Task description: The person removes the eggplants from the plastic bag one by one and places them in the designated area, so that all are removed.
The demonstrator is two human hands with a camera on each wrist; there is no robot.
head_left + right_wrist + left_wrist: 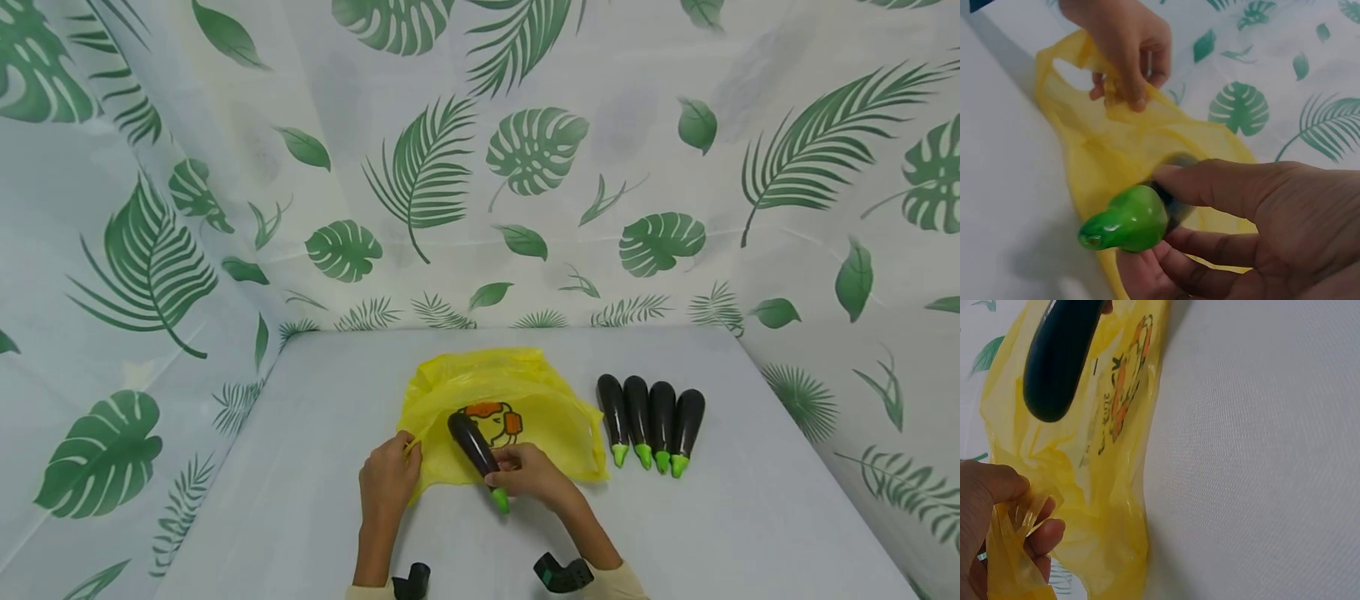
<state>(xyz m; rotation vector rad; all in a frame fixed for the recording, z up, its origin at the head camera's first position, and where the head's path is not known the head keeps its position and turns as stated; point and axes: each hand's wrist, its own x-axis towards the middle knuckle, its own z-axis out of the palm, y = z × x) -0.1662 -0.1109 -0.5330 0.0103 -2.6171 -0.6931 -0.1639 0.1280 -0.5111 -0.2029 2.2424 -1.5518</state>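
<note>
A dark eggplant (471, 442) with a green stem end is gripped near its stem by my right hand (528, 473). Its rounded dark end points away, over the mouth of a yellow plastic bag (442, 379). My left hand (387, 479) pinches the bag's left edge by the handle. In the left wrist view the thin film is bunched between thumb and fingers (1047, 534), with the eggplant (1060, 362) above. The right wrist view shows the green stem end (1132, 219) sticking out from between thumb and fingers. How far the eggplant reaches inside the bag is unclear.
Several more eggplants (651, 421) lie side by side on the white table (300, 417), right of the bag, green ends toward me. A leaf-patterned cloth (540, 250) rises behind the table and at both sides.
</note>
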